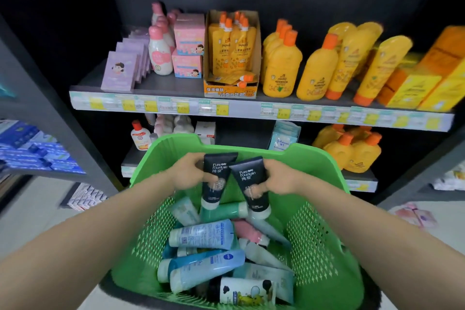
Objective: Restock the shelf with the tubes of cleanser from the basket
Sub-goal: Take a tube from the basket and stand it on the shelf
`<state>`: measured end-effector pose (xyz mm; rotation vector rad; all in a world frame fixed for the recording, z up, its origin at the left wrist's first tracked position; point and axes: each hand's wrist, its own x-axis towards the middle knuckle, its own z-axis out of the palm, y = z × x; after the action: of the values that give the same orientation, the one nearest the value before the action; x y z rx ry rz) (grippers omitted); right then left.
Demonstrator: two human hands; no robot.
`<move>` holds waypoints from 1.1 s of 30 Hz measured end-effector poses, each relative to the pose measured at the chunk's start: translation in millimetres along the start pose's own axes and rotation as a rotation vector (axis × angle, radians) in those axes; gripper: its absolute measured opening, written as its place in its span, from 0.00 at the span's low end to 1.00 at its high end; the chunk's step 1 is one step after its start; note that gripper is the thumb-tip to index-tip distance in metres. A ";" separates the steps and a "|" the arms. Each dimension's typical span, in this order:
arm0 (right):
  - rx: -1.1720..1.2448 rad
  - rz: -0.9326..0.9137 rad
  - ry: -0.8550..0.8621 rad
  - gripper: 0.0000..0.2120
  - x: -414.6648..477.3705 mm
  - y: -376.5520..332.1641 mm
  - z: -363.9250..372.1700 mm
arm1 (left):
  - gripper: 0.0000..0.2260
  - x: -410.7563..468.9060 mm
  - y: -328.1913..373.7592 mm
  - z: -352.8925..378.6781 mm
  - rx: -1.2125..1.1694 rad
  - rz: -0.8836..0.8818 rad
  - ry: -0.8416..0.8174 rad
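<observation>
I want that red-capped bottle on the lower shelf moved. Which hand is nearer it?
Left. The left hand, holding one black tube, is just below-right of the red-capped bottle; the right hand, holding the other black tube, is farther right over the basket.

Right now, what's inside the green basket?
Green basket holds piled tubes: blue, white, pink. Left hand and right hand grip black tubes. Lower layers are hidden.

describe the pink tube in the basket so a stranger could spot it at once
Find the green basket in front of the shelves, full of loose tubes. Just under the black tube held by the right hand lies the pink tube. It is the only pink one; those around it are blue, white or teal.
</observation>
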<state>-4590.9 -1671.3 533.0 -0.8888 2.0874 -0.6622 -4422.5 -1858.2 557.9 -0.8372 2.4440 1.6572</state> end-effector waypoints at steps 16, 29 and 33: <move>0.295 -0.308 0.325 0.30 -83.1 -82.6 -75.8 | 0.14 -45.2 83.0 -24.1 -0.263 0.337 0.197; 0.355 -0.492 0.515 0.18 -115.7 -158.8 -135.7 | 0.14 -57.5 179.4 -60.2 -0.397 0.578 0.293; 0.378 -0.511 0.552 0.19 -129.1 -178.7 -157.3 | 0.12 -60.7 205.9 -77.6 -0.346 0.643 0.326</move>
<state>-4589.7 -1658.7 803.5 -1.1097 2.0768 -1.6702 -4449.9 -1847.0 784.2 -0.3709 2.9029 2.3725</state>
